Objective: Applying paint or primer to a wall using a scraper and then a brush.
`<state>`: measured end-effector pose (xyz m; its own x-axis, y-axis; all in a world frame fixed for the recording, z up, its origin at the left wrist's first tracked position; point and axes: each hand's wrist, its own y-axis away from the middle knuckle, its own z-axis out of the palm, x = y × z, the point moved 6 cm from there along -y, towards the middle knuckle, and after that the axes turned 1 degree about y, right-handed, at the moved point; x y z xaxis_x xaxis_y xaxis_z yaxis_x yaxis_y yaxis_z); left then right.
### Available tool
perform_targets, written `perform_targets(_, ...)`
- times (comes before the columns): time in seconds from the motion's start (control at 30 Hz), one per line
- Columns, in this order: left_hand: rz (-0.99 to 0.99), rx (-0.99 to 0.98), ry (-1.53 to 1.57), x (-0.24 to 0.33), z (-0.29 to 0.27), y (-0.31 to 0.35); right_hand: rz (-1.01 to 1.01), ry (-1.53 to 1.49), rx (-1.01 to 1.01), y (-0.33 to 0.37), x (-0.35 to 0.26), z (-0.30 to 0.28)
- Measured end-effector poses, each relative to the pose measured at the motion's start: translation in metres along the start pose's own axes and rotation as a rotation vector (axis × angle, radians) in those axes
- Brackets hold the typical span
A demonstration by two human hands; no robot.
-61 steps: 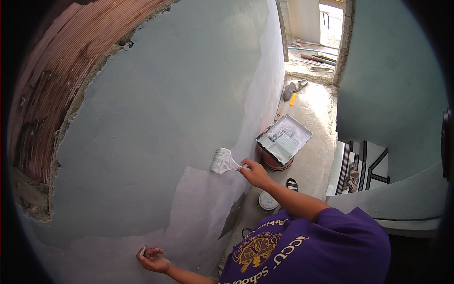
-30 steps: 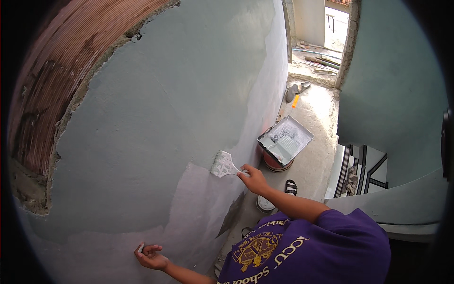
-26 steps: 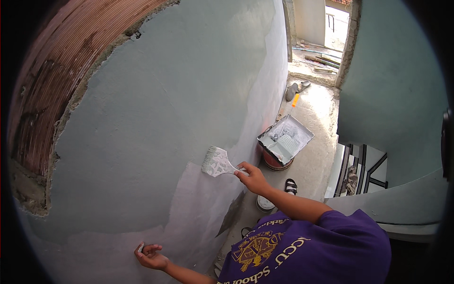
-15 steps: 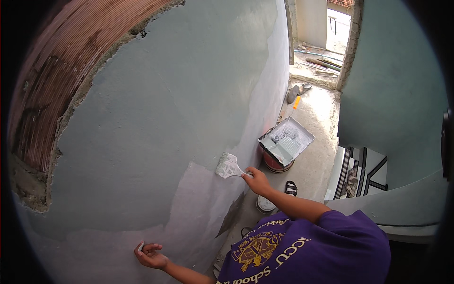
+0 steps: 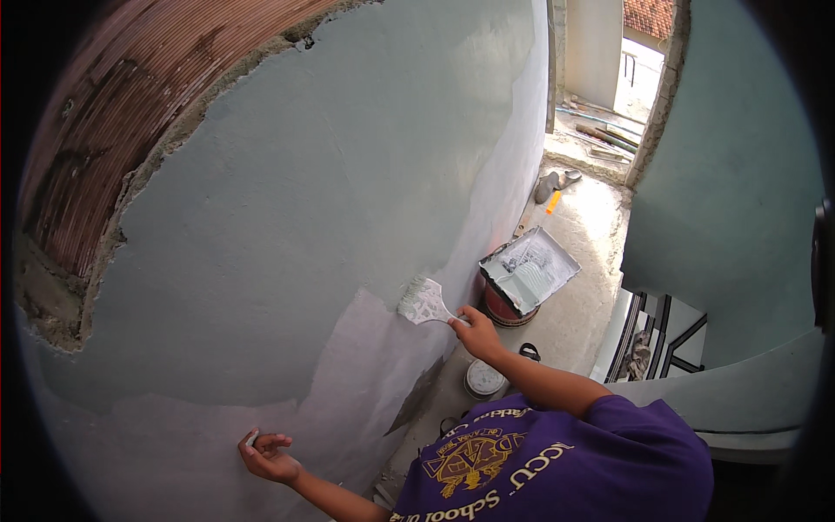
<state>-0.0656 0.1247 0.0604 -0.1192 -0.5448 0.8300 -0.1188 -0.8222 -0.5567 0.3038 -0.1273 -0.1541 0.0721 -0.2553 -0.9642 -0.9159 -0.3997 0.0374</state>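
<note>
- Pinching wide, flat, white-handled paintbrush [image 5: 424,303] in right hand [image 5: 475,332], toward six o'clock.
- Spreading left hand [image 5: 270,458] loosely, toward seven.
- Seemingly coating plaster wall [image 5: 296,209] grey-green, toward ten; leaving pale-lilac band [image 5: 365,370] bare, toward seven.

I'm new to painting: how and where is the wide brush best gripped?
Probably by the narrow handle where the right hand grips it, coming from the right: the wide brush flares leftward into a paint-smeared head, its bristles at the far end.
</note>
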Motion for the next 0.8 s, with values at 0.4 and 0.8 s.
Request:
perform_targets(0.4, 0.014, -0.007, -0.020, -0.001, -0.004, -0.001, 0.005, -0.263, -0.110, 0.018, -0.029, -0.005)
perform_targets(0.8, 0.009, -0.023, -0.005, 0.001, -0.003, 0.000, -0.026, -0.452, -0.199, 0.006, -0.084, 0.001)
